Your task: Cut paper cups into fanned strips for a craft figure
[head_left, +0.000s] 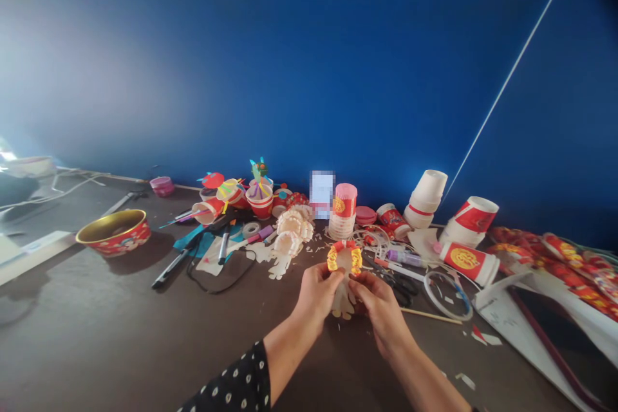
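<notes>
Between my two hands is a cut paper cup (346, 261) with a white middle, a scalloped red and yellow edge and pale cut strips hanging below. My left hand (313, 296) pinches its left side, the thumb lying over the white part. Fingers of my right hand (379, 302) are closed on its lower right side. Just behind stands a stack of paper cups (346, 209), a red one on white ones. Left of it lies a row of cut white cup pieces (292, 232). Black-handled scissors (404, 288) lie right of my right hand, partly hidden.
At the left stand a red and gold bowl (116, 235) and decorated paper cups (261, 203). A black pen-shaped tool (171, 268) with a cord lies nearer. Rightward are cup stacks (425, 196), a tape ring (449, 296), a thin stick (429, 316) and a phone (564, 341).
</notes>
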The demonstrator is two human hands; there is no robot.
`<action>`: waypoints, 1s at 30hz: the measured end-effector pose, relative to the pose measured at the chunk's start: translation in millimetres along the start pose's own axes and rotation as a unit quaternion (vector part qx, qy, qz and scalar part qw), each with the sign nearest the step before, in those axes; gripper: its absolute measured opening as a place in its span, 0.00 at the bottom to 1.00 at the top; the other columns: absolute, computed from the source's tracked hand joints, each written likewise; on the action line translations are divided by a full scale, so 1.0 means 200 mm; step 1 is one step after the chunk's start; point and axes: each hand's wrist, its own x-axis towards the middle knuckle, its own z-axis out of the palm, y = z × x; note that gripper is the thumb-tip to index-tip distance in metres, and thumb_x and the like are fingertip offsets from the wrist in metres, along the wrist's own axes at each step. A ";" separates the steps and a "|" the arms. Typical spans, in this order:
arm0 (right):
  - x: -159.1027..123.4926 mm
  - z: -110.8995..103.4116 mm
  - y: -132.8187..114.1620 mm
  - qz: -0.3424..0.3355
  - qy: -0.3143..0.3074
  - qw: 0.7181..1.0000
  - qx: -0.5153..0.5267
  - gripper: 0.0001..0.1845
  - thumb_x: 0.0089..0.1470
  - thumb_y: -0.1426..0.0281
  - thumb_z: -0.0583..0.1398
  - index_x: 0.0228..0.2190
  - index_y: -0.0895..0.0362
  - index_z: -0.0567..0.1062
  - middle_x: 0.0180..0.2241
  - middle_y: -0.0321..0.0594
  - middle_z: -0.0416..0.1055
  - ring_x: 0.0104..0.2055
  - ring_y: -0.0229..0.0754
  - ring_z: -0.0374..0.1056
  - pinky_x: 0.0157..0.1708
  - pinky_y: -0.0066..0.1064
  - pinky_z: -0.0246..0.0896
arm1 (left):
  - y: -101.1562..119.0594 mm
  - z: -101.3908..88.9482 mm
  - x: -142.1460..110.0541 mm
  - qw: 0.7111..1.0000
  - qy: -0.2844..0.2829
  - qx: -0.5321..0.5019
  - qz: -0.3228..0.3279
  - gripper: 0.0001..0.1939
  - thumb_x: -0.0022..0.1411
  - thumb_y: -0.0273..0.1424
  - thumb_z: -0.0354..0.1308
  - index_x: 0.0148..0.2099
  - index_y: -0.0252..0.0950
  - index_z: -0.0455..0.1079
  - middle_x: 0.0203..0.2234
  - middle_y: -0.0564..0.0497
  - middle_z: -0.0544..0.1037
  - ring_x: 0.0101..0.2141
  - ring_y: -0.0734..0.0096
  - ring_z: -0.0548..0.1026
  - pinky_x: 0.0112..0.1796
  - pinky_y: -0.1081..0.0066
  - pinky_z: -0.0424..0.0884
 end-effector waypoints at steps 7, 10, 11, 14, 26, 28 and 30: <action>0.00 -0.02 0.00 -0.057 0.001 0.997 -0.051 0.15 0.44 0.59 0.60 0.22 0.59 0.67 0.18 0.32 0.62 0.21 0.34 0.57 0.20 0.25 0.52 | -0.03 0.01 0.01 1.000 -0.017 -0.001 0.017 0.13 0.45 0.35 0.57 0.27 0.28 0.70 0.17 0.48 0.72 0.18 0.75 0.67 0.19 0.77 0.59; 0.00 -0.02 -0.01 -0.077 0.012 0.994 -0.075 0.14 0.44 0.60 0.60 0.23 0.59 0.68 0.18 0.31 0.62 0.22 0.35 0.58 0.22 0.25 0.52 | -0.03 0.00 0.01 0.999 -0.012 0.002 0.030 0.13 0.44 0.35 0.59 0.26 0.27 0.71 0.17 0.49 0.72 0.18 0.76 0.66 0.20 0.77 0.59; 0.00 -0.02 -0.01 -0.081 0.016 0.993 -0.082 0.13 0.45 0.61 0.60 0.23 0.59 0.68 0.18 0.31 0.62 0.23 0.36 0.58 0.22 0.25 0.52 | -0.04 0.00 0.01 1.000 -0.009 0.005 0.030 0.12 0.43 0.35 0.59 0.25 0.27 0.71 0.17 0.50 0.71 0.18 0.77 0.65 0.20 0.77 0.59; 0.00 -0.02 0.00 -0.087 0.028 0.991 -0.094 0.13 0.45 0.61 0.60 0.25 0.59 0.69 0.20 0.33 0.65 0.24 0.37 0.59 0.23 0.25 0.52 | -0.04 0.01 0.01 1.000 -0.003 0.009 0.018 0.13 0.42 0.35 0.60 0.24 0.27 0.71 0.13 0.53 0.68 0.15 0.80 0.60 0.18 0.78 0.55; -0.01 -0.01 -0.02 -0.056 0.011 0.997 -0.054 0.14 0.45 0.60 0.59 0.27 0.59 0.70 0.20 0.34 0.66 0.21 0.35 0.60 0.21 0.25 0.55 | 0.00 0.01 -0.02 0.995 -0.005 -0.088 -0.039 0.12 0.42 0.36 0.60 0.25 0.30 0.69 0.16 0.52 0.70 0.16 0.76 0.66 0.19 0.76 0.61; -0.01 -0.01 -0.02 -0.052 0.009 0.997 -0.057 0.14 0.44 0.60 0.60 0.25 0.59 0.70 0.18 0.33 0.65 0.20 0.35 0.59 0.20 0.25 0.53 | 0.00 0.01 -0.02 0.995 -0.005 -0.095 -0.039 0.12 0.43 0.36 0.59 0.25 0.30 0.69 0.15 0.52 0.70 0.16 0.75 0.67 0.19 0.76 0.61; -0.01 0.00 -0.02 -0.049 0.004 0.997 -0.063 0.13 0.42 0.61 0.61 0.22 0.59 0.71 0.17 0.33 0.64 0.19 0.35 0.58 0.19 0.25 0.52 | 0.00 0.01 -0.02 0.995 0.003 -0.092 -0.043 0.11 0.43 0.35 0.59 0.24 0.30 0.68 0.13 0.53 0.68 0.15 0.76 0.66 0.17 0.76 0.61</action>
